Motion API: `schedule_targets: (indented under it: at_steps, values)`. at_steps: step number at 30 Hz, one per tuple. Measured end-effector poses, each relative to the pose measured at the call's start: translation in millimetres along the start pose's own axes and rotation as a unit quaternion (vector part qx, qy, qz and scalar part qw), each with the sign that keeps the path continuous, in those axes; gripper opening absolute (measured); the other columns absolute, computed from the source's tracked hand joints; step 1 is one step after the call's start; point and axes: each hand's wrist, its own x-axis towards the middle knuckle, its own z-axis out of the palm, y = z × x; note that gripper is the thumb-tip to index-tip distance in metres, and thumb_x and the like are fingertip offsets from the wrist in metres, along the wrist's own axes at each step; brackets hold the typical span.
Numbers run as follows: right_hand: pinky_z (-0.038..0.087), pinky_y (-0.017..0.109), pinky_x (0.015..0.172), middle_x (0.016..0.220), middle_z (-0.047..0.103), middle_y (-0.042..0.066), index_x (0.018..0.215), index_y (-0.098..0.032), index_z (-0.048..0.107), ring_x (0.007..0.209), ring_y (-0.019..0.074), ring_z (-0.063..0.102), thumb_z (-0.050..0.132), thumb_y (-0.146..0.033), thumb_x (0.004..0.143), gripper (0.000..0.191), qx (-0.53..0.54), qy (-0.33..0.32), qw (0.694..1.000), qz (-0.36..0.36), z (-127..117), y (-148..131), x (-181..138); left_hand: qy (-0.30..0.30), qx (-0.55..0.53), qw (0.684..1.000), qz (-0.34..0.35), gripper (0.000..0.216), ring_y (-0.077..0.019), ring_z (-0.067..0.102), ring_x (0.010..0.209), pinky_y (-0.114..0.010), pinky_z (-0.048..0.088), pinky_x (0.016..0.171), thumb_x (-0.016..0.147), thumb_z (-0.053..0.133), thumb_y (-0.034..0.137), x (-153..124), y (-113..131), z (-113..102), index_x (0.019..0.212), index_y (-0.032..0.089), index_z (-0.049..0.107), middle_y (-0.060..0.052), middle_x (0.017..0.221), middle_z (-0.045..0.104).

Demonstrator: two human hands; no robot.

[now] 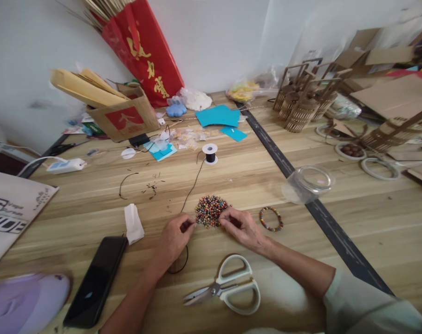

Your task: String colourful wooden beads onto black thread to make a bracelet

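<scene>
A heap of small multicoloured beads (211,209) lies on the table between my hands. My left hand (174,237) is closed in a pinch at the heap's left edge, on a thin black cord (193,186). That cord runs down from a white spool (210,149) wound with black cord, and a loop of it hangs out below the hand. At the heap's right edge, the thumb and fingers of my right hand (243,228) are pinched together; whatever is between them is too small to make out. To its right lies a beaded bracelet (271,219).
White-handled scissors (214,290) lie partly spread in front of me. A black phone (96,280) and a folded tissue (133,223) are at left. A clear plastic container (310,183) stands right, near the black strip. Blue paper (218,115) and small bags are behind the spool.
</scene>
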Motion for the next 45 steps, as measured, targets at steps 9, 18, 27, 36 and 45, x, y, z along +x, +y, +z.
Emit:
schedule_targets:
  at_steps: [9, 18, 27, 36, 45]
  values:
    - [0.033, 0.02, 0.051, 0.062, 0.049, -0.003, 0.079, -0.016, 0.058, 0.054, 0.0092, 0.041, 0.051, -0.035, 0.093, 0.024, -0.002, -0.005, 1.0, -0.001, 0.6, 1.4, 2.0, -0.028, 0.049, 0.996, 0.066, 0.012, -0.0147, 0.057, 0.067, -0.023, 0.042, 0.064, 0.076, 0.056, 0.009, -2.6, 0.8, -0.7, 0.068, 0.017, 0.06, -0.001, 0.072, 0.061]
    - [0.034, 0.021, 0.052, 0.062, 0.05, -0.003, 0.079, -0.016, 0.057, 0.055, 0.0094, 0.04, 0.051, -0.034, 0.093, 0.023, -0.003, -0.014, 1.0, 0.002, 1.6, 1.8, 2.5, -0.031, 0.037, 0.995, 0.092, 0.015, -0.0147, 0.057, 0.068, -0.023, 0.043, 0.065, 0.076, 0.054, 0.007, -2.1, -0.3, -0.5, 0.067, 0.018, 0.059, -0.002, 0.073, 0.062]
    - [0.035, 0.021, 0.053, 0.061, 0.049, -0.003, 0.079, -0.016, 0.057, 0.056, 0.0101, 0.043, 0.05, -0.034, 0.093, 0.024, -0.011, -0.021, 1.0, 0.007, 0.4, 1.0, 1.9, -0.029, 0.003, 0.997, 0.066, 0.013, -0.0136, 0.057, 0.063, -0.022, 0.043, 0.061, 0.073, 0.056, 0.009, -1.1, -2.3, 1.5, 0.065, 0.017, 0.062, 0.0, 0.068, 0.062]
    - [0.034, 0.021, 0.052, 0.061, 0.049, -0.003, 0.079, -0.016, 0.058, 0.055, 0.0099, 0.043, 0.052, -0.035, 0.093, 0.024, -0.015, -0.027, 0.999, 0.013, 1.4, 3.0, 0.8, -0.062, -0.032, 0.996, 0.048, 0.009, -0.0142, 0.057, 0.065, -0.023, 0.043, 0.063, 0.075, 0.059, 0.013, -0.9, -3.5, -4.1, 0.067, 0.017, 0.063, -0.001, 0.071, 0.063]
    - [0.034, 0.021, 0.053, 0.061, 0.048, -0.003, 0.078, -0.017, 0.057, 0.056, 0.01, 0.042, 0.05, -0.033, 0.093, 0.024, -0.019, -0.037, 0.999, 0.006, 3.0, 2.6, 1.6, -0.071, 0.022, 0.99, 0.117, 0.018, -0.0175, 0.057, 0.075, -0.026, 0.044, 0.071, 0.078, 0.054, 0.005, -3.4, -1.7, 1.0, 0.066, 0.018, 0.059, -0.003, 0.075, 0.061]
